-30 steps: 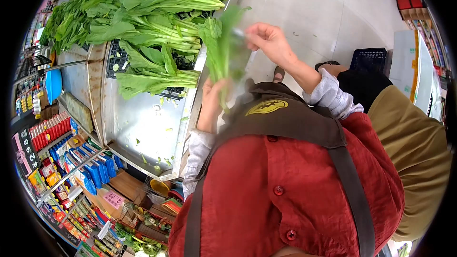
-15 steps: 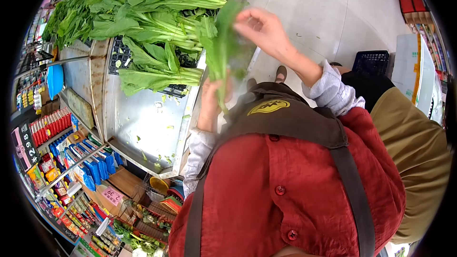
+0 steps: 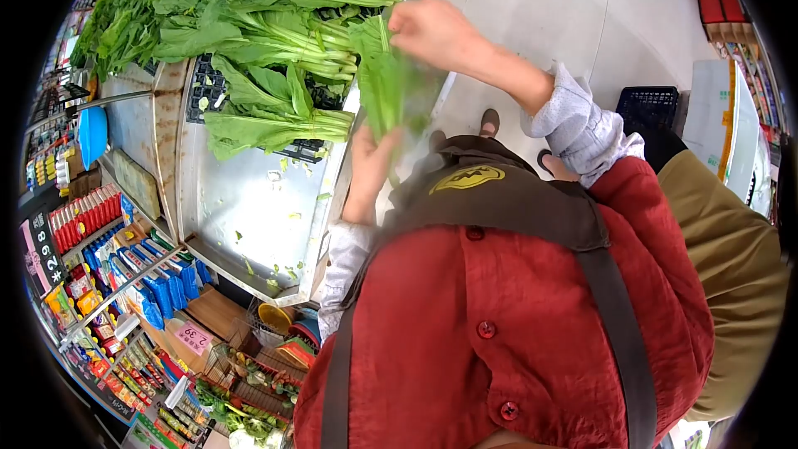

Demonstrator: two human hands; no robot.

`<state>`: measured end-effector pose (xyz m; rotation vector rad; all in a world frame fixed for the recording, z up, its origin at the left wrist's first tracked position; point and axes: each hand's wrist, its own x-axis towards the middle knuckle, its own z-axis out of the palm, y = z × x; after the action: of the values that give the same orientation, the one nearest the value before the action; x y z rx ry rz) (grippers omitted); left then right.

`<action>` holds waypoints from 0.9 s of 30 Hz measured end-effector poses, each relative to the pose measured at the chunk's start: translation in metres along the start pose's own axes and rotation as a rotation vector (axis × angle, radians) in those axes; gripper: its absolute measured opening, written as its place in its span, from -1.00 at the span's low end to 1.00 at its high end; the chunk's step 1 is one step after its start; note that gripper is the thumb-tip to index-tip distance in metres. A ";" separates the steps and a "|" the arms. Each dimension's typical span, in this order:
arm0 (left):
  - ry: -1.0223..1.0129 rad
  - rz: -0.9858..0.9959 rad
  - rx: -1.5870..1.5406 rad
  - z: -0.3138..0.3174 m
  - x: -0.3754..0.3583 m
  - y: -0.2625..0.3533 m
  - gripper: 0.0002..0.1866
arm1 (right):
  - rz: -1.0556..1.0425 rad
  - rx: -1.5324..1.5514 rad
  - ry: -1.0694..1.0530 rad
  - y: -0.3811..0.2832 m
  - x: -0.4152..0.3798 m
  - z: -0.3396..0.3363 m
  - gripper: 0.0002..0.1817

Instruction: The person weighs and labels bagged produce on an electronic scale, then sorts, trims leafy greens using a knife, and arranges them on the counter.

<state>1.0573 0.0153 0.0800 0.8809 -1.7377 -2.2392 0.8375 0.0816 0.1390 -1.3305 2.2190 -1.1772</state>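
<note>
My left hand (image 3: 369,168) is closed around the lower part of a bunch of leafy greens (image 3: 381,83), held upright beside the metal display stand. My right hand (image 3: 439,36) has its fingers curled in a pinch at the upper edge of the same bunch. What exactly is between these fingertips is partly hidden, and the bunch's right side is blurred. Left of my hands, a tied bunch of greens (image 3: 278,126) lies on a black plastic grate (image 3: 208,87). Behind it, more greens (image 3: 249,33) are piled up.
The metal stand (image 3: 241,191) has leaf scraps scattered on it. Shelves of packaged goods (image 3: 158,283) stand at lower left. A dark blue crate (image 3: 647,108) sits on the tiled floor (image 3: 549,12) at right. Another person's brown-trousered leg (image 3: 723,258) is close on my right.
My right hand has moved slightly up and left, its fingers now curled in at the leaves. The held bunch has shifted a little; my left hand keeps hold of it.
</note>
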 end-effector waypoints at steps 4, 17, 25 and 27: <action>-0.010 0.013 -0.053 -0.007 0.003 -0.003 -0.82 | -0.188 -0.192 0.070 0.000 0.004 0.001 -0.90; 0.051 0.124 0.078 0.002 0.014 0.033 -0.69 | -0.178 -0.261 0.370 0.017 0.017 0.008 -0.89; 0.366 0.675 0.952 0.005 -0.004 0.031 -0.76 | 0.137 -0.154 0.312 0.067 -0.004 -0.015 -0.88; 0.382 0.680 0.976 0.004 -0.006 0.032 -0.77 | 0.093 -0.128 0.278 0.078 -0.015 0.008 -0.89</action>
<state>1.0526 0.0117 0.1121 0.6116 -2.4014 -0.7050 0.8043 0.1091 0.0721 -1.1531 2.5601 -1.2711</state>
